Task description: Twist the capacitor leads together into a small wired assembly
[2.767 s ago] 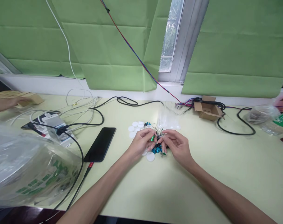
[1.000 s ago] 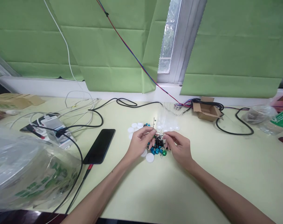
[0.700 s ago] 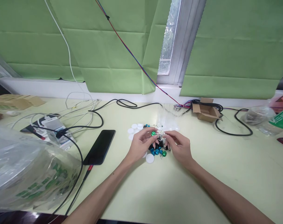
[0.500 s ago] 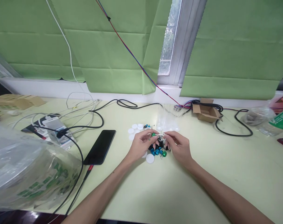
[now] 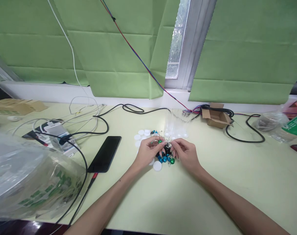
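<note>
My left hand (image 5: 148,151) pinches a small green bead-like part (image 5: 159,141) with thin wire-like ends. Close beside it, my right hand (image 5: 186,152) is closed in a pinch, its fingertips almost meeting the left ones. A thin whitish piece spans the gap between the fingertips, too small to name. Below both hands lies a pile of small blue round parts (image 5: 165,159), a green round part (image 5: 172,161) and black pieces with thin wires; the fingers hide some of it. White discs (image 5: 157,166) lie around the left hand.
A black phone (image 5: 105,154) lies left of my hands, a cable by its lower end. Further left are a power strip (image 5: 62,140) with tangled cables and a large clear plastic bag (image 5: 36,182). Behind stand clear plastic pieces (image 5: 177,129) and an open cardboard box (image 5: 216,118).
My right hand has shifted slightly left, closer to the left hand. The green part has tipped a little in the left fingers. The pile and discs look unchanged.
</note>
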`<act>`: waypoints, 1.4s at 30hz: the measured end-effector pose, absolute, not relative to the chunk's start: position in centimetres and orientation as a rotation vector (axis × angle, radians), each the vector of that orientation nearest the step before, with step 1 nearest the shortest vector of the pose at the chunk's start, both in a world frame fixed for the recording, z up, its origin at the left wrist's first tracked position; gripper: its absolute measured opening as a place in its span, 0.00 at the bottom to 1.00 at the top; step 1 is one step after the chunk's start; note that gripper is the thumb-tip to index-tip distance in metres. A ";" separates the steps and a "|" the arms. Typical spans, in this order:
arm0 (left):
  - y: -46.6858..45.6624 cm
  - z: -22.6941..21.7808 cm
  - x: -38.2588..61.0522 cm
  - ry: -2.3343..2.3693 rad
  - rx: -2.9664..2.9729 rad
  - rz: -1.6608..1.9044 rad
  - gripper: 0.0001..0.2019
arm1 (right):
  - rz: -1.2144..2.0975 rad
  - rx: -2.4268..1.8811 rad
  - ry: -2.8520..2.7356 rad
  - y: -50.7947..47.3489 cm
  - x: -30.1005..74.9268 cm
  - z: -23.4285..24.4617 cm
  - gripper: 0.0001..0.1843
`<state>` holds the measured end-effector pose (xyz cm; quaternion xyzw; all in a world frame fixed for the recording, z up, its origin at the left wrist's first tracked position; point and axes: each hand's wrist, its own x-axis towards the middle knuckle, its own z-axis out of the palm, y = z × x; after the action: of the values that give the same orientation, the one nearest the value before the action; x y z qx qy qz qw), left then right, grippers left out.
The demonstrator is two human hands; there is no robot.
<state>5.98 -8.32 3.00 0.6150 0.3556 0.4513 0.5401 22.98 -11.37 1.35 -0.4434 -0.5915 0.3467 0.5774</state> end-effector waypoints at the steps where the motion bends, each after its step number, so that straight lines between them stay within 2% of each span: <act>1: -8.3 3.0 6.0 0.850 1.464 1.077 0.12 | 0.850 -1.037 -1.366 -11.4 22.9 1.5 0.14; 9: -8.1 2.7 6.0 0.842 1.476 1.067 0.12 | 1.105 -1.015 -1.275 -11.2 22.9 2.0 0.20; 14: -8.0 2.8 5.9 0.827 1.431 1.068 0.12 | 1.070 -0.915 -1.291 -11.0 23.1 1.8 0.12; 17: -7.9 3.0 5.8 0.829 1.399 1.069 0.12 | 0.989 -0.898 -1.313 -11.0 23.2 1.7 0.15; 24: -7.9 3.2 5.9 0.826 1.396 1.067 0.12 | 0.861 -0.951 -1.377 -11.0 23.4 1.3 0.07; 35: -8.2 3.0 6.0 0.857 1.440 1.085 0.12 | 0.844 -0.964 -1.346 -11.1 23.3 1.4 0.06; 42: -8.4 3.1 6.3 0.871 1.440 1.066 0.13 | 0.890 -0.962 -1.315 -11.1 23.3 1.9 0.11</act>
<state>6.30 -8.38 3.05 0.6068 0.3668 0.4490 0.5437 23.26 -11.14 1.91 -0.4149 -0.5670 0.3840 0.5991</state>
